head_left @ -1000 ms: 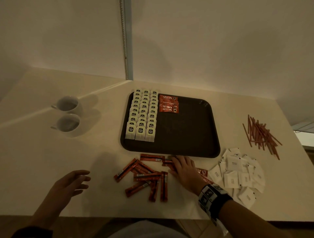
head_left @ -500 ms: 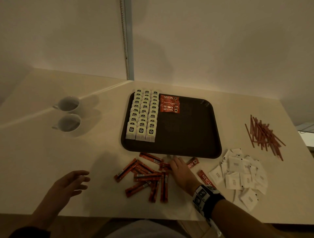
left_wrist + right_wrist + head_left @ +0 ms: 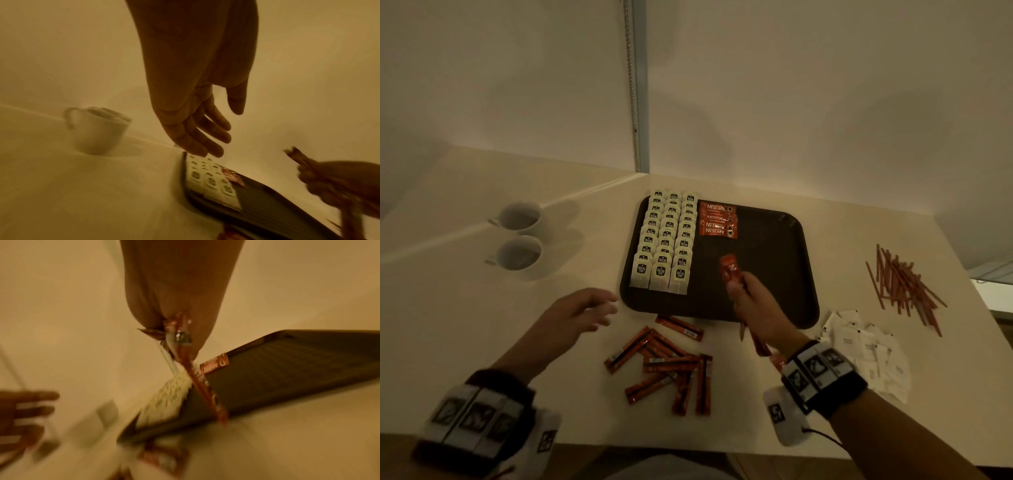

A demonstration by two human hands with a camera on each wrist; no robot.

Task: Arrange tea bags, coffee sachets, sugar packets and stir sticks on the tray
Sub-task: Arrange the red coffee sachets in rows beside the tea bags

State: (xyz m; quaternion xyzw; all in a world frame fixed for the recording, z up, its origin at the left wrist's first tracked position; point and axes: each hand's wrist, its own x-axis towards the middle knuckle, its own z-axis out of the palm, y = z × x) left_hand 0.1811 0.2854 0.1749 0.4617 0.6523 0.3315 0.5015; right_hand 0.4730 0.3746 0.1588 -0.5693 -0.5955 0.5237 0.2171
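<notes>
Currently the right hand (image 3: 751, 301) has its grip closed around a small bunch of red coffee sachets (image 3: 730, 270), held above the near middle of the dark tray (image 3: 784, 274); one end sticks up past the fingers, the other ends trail out under the palm toward the wrist. Exact count in the bunch is unclear, wrist views are blurred. Left hand (image 3: 582, 308) hovers over the desk (image 3: 448, 325) just beside the tray's near-left corner, fingers straight and slightly spread, holding nothing, touching nothing. On the tray: tea bags (image 3: 667, 240) in three tidy columns along the left side, and a short stack of placed sachets (image 3: 717, 219) at the far edge just right of them. Loose sachet pile (image 3: 667, 363) lies on the desk in front of the tray, between the two wrists. Sugar packets (image 3: 866, 346) heaped off the tray's near-right corner, stir sticks (image 3: 904, 284) further right. Two white cups (image 3: 518, 236) well left of the tray.
</notes>
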